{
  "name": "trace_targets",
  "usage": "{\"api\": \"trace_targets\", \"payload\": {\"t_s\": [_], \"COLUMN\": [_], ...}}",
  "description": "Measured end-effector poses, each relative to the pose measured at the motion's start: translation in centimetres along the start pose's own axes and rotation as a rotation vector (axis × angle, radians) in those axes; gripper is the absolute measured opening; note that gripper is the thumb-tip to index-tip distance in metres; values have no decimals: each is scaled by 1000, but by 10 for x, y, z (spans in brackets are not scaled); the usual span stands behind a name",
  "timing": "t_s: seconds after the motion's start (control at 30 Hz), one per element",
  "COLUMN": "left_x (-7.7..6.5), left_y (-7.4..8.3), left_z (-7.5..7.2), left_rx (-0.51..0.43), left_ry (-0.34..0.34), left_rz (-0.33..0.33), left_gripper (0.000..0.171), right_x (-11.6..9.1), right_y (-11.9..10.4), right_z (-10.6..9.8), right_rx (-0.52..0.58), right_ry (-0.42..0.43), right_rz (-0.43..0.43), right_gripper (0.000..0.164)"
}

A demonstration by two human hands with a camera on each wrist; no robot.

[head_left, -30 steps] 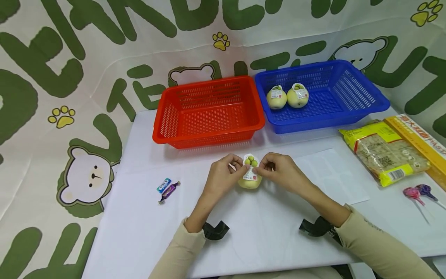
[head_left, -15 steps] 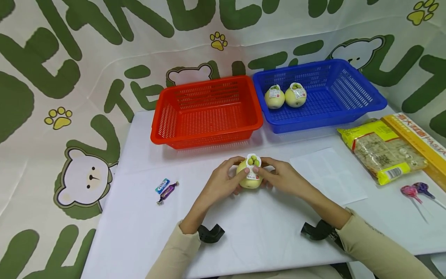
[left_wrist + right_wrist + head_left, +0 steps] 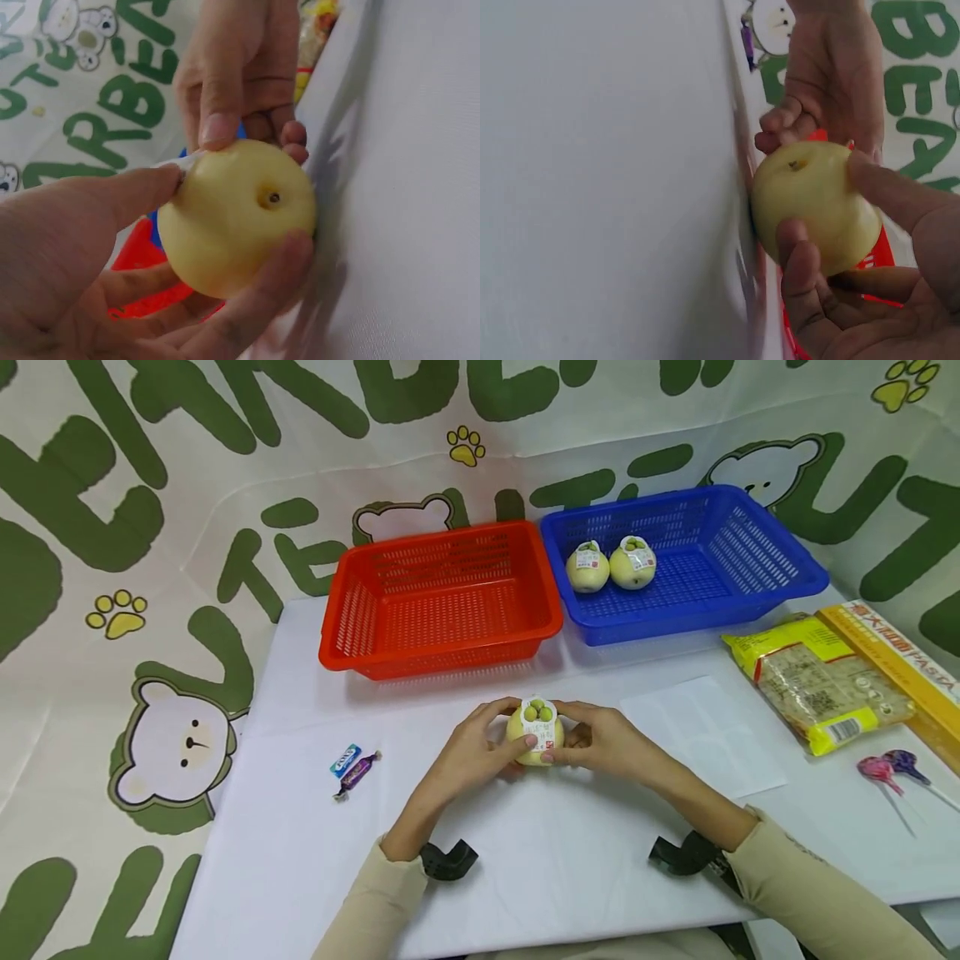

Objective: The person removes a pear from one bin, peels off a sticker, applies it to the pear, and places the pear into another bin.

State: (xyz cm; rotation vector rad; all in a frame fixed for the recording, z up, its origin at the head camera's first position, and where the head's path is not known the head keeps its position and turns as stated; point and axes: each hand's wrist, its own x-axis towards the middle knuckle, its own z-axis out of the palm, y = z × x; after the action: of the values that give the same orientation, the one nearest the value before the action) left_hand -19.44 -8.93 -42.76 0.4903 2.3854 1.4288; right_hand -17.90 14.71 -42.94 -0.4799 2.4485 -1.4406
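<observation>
A round, pale yellow pear (image 3: 514, 727) with a white label (image 3: 542, 729) showing green fruit is at the middle of the table in the head view. My left hand (image 3: 474, 750) holds it from the left, thumb on the label and fingers curled round behind. From the right, my right hand (image 3: 611, 741) grips the same pear, its thumb low on the label. In the left wrist view the dimpled underside of the pear (image 3: 240, 217) faces the camera between both hands. The right wrist view shows fingers round the pear (image 3: 817, 202) too.
Behind stand a red basket (image 3: 442, 658) and a blue basket (image 3: 675, 620), the latter with two labelled pears (image 3: 632, 568). Two wrapped candies (image 3: 352, 770) lie left. A white sheet (image 3: 705, 735), a yellow food bag (image 3: 817, 681), a pasta box (image 3: 892, 656) and lollipops (image 3: 888, 768) lie right.
Both hands have gone from pinching the top of the label to gripping the pear's sides. My thumbs have slid lower over the label.
</observation>
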Motion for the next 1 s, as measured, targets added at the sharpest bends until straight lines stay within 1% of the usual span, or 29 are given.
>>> {"api": "trace_targets", "payload": {"t_s": [0.07,0.13,0.17,0.23,0.37,0.53,0.6,0.7,0.77,0.83,0.87,0.93,1.0], "left_x": [0,0,1,1,3,4,6,8,10,11,11,11,10], "left_y": [1,1,1,1,0,-4,-6,-7,-6,-6,-6,-6,-6], "left_z": [0,1,2,3,7,12,15,20,24,26,27,27,25], "left_rx": [-66,-144,-166,-196,-204,-225,-243,-270,-270,-266,-266,-276,-284], "left_ry": [-55,-111,-126,-132,-83,-24,2,63,109,147,154,141,91], "left_rz": [-23,-70,-85,-113,-119,-95,-91,-99,-106,-108,-108,-105,-97], "left_gripper": [63,65,65,66,66,64,62,60,57,55,54,54,56], "right_x": [-1,0,0,2,3,4,5,9,12,14,15,17,15], "right_y": [0,1,1,2,4,5,5,3,3,2,2,3,3], "right_z": [-2,-3,-3,-3,0,5,7,11,14,16,16,16,14], "right_rx": [20,41,52,63,76,103,95,87,104,137,149,159,149], "right_ry": [-4,-2,0,9,33,91,127,200,246,271,274,266,239], "right_rz": [27,53,60,67,60,52,55,80,102,122,126,128,125], "right_gripper": [66,58,54,49,50,47,44,39,34,32,32,34,36]}}
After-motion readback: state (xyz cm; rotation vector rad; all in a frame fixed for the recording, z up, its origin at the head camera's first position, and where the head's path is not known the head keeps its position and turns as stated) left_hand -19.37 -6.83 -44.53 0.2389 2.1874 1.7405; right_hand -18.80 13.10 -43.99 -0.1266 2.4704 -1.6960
